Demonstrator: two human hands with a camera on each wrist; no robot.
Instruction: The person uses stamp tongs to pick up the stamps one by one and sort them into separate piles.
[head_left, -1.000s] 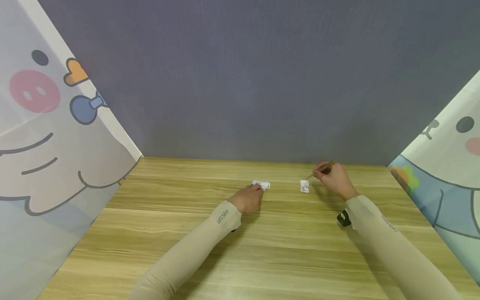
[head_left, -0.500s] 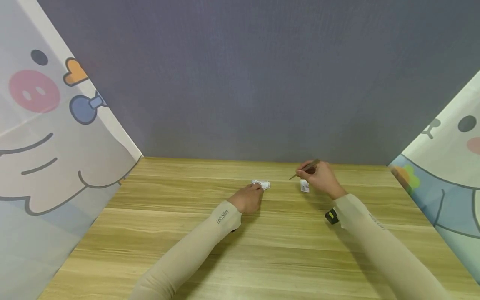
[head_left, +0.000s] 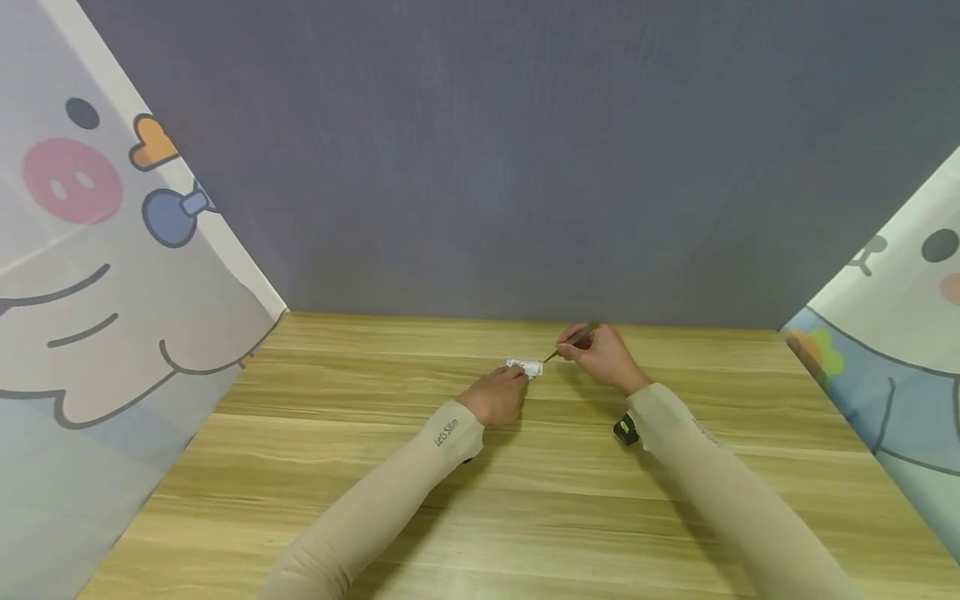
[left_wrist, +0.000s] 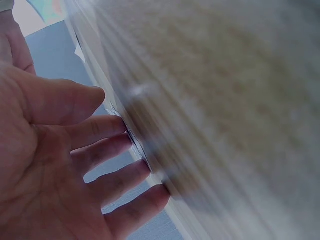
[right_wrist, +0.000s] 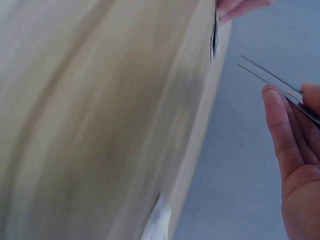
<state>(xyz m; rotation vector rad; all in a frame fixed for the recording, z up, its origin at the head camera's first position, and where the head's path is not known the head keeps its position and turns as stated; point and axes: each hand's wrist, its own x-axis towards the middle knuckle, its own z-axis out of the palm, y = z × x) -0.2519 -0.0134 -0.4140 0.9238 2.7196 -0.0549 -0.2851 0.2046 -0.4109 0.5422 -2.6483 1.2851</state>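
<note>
A small printed white paper slip (head_left: pixel 534 367) lies near the table's far edge. My left hand (head_left: pixel 495 397) rests on its near left part; in the left wrist view its fingers (left_wrist: pixel 107 185) are extended, tips down at the tabletop. My right hand (head_left: pixel 606 360) pinches a pair of slim metal tweezers (head_left: pixel 579 335). Their tips stand close to the slip's right end in the head view. In the right wrist view the tweezers' prongs (right_wrist: pixel 262 72) are apart with nothing between them. A second paper piece (right_wrist: pixel 157 222) shows there too; in the head view my right hand hides it.
The wood-grain table (head_left: pixel 420 508) ends at a grey upright panel (head_left: pixel 480 167). Cartoon-printed panels (head_left: pixel 172 317) flank it on both sides. A small black device (head_left: pixel 626 429) sits at my right wrist.
My right hand has moved left with the tweezers, from beside the right paper piece to the left slip, and now covers the right piece. My left hand has stayed in place.
</note>
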